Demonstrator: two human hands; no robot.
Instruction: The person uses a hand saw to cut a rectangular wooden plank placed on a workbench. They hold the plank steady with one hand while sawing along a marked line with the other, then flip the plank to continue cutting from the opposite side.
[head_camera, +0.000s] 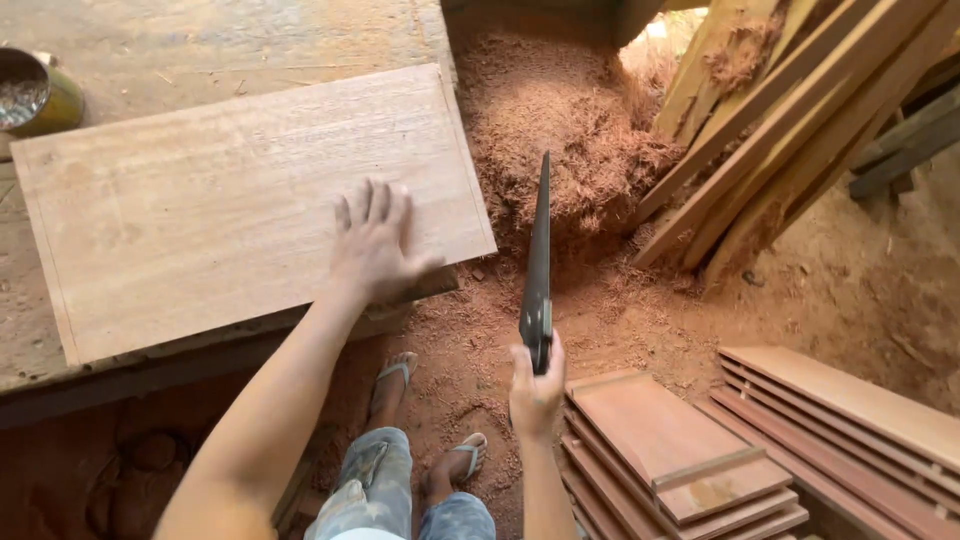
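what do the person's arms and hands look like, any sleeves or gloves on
Both arms are bare up to the frame edge, with no sleeves showing. The left hand and the right hand wear no gloves, and no rings, watch or bands can be seen on them. Below are faded, stained jeans and flip-flop sandals.

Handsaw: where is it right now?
Head view, centre: the handsaw is gripped by the right hand, blade pointing away over the sawdust pile, just right of the wooden panel.

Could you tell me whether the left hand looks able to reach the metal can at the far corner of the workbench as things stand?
Probably not without leaning: the left hand lies flat on the wooden panel, and the metal can sits beyond the panel's far end.
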